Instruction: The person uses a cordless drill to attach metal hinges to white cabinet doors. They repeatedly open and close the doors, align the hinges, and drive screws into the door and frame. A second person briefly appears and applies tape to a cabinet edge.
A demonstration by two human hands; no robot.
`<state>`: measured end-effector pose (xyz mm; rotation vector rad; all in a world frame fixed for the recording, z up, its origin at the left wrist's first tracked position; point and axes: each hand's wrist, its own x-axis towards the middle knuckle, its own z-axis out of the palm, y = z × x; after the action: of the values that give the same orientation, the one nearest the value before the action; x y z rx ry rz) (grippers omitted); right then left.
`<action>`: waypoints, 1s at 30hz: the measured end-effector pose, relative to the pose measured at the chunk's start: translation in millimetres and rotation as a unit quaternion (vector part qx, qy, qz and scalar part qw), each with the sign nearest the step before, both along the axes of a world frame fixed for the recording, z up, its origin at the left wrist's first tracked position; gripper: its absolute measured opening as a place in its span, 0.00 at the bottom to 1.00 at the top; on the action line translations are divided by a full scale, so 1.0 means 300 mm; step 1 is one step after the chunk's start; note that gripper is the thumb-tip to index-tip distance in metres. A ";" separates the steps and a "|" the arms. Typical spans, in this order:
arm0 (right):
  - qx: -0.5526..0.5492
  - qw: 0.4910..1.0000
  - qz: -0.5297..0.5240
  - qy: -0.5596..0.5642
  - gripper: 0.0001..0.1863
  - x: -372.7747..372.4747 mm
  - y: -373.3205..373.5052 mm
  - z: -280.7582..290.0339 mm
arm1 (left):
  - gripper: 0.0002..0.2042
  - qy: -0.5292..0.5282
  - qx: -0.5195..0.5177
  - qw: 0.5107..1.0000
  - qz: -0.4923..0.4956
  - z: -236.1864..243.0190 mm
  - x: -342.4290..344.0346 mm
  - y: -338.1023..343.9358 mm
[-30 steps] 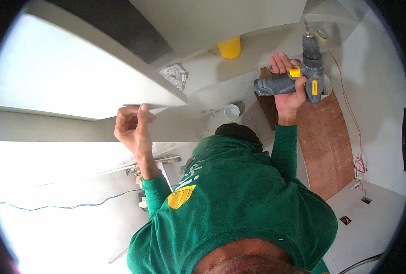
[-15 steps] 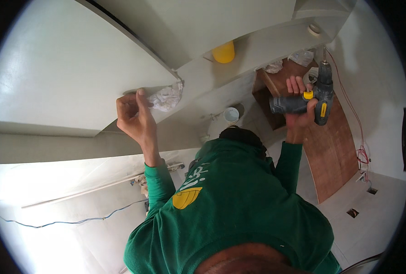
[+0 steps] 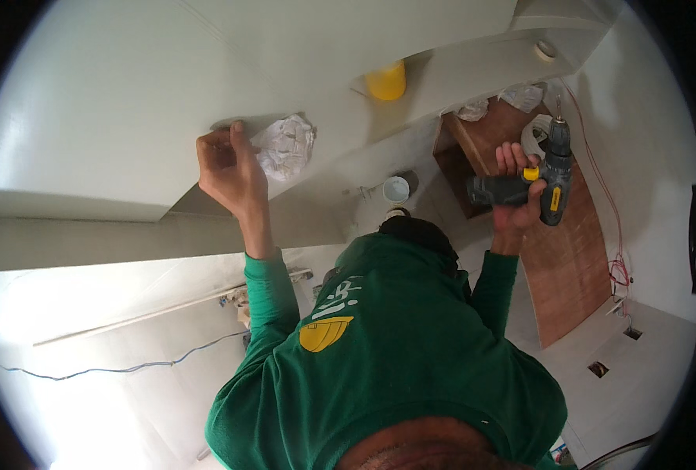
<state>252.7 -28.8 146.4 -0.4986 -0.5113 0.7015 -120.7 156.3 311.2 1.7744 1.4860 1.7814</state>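
Observation:
A crumpled white sheet, plastic or paper (image 3: 287, 149), sits against the pale cabinet panel (image 3: 128, 102). Its left edge meets the curled fingers of my left hand (image 3: 234, 168); the thumb points up, and the fingertips are partly hidden. My right hand (image 3: 520, 200) is wrapped round the grip of a black and grey cordless drill (image 3: 558, 168) with yellow accents. The drill's bit (image 3: 559, 106) points away from me, toward the far wall corner.
A yellow container (image 3: 387, 81) and a round white object (image 3: 545, 52) sit along the pale ledge. Beyond my head is a white bucket (image 3: 395, 189). At the right are a brown wooden board (image 3: 567, 274), crumpled white bags (image 3: 522, 98) and red wires (image 3: 616, 227).
The panel has swung in, and the dark gap along its edge is gone. My left hand and the white sheet have moved slightly away from me. The drill stays in my right hand.

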 end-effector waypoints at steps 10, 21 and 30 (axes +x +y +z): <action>0.020 1.000 0.021 -0.006 0.38 0.011 0.017 0.012 | 0.11 0.007 0.052 0.998 0.039 -0.003 0.018 0.004; 0.029 0.998 0.047 -0.006 0.35 0.014 -0.024 0.030 | 0.20 -0.322 -0.216 0.902 -0.190 -0.147 0.256 -0.003; 0.034 0.997 0.070 -0.004 0.36 0.021 -0.062 0.061 | 0.14 -0.400 -0.178 0.883 -0.169 -0.078 0.316 -0.005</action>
<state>258.9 -47.4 164.8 -0.4047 -0.5795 0.8130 -25.8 154.8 287.9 0.8578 0.9828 1.6093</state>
